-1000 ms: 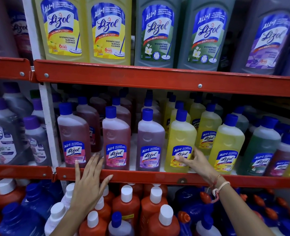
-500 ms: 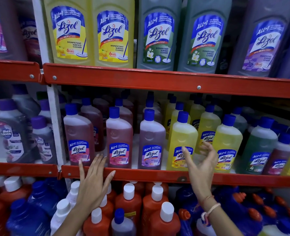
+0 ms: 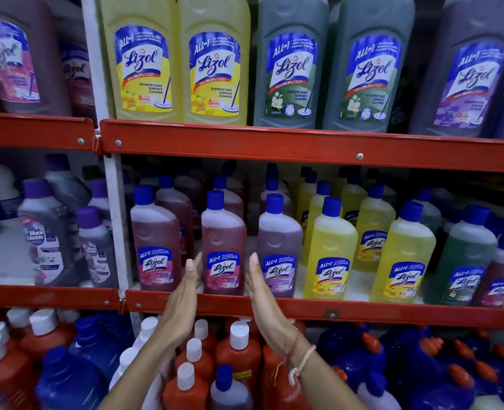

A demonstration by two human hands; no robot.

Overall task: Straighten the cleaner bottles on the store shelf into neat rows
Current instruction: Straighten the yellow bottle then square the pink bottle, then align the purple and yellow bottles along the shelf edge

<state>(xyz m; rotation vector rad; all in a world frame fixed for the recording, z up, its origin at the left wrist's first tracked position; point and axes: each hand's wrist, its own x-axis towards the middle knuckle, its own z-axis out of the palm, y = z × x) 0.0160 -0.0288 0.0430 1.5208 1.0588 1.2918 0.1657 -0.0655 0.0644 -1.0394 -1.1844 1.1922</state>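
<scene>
Head view: we hold the left hand (image 3: 184, 294) and right hand (image 3: 261, 294) open, palms inward, flanking the pink bottle (image 3: 223, 247) at the middle shelf (image 3: 363, 313) front edge, apparently to square it; neither grips it.

Both bare forearms rise from the bottom edge and lean in toward each other, wrists nearer together than elbows. The left hand (image 3: 182, 294) is flat and upright, fingers straight and pressed side by side, palm turned to the right, nothing in its grip; the right hand (image 3: 261, 294) mirrors it, fingers extended and together, palm turned to the left, likewise holding nothing. The two palms face one another with a gap between them, fingertips pointing up and forward, and a thin cord bracelet (image 3: 299, 366) with a reddish thread circles the right wrist
</scene>
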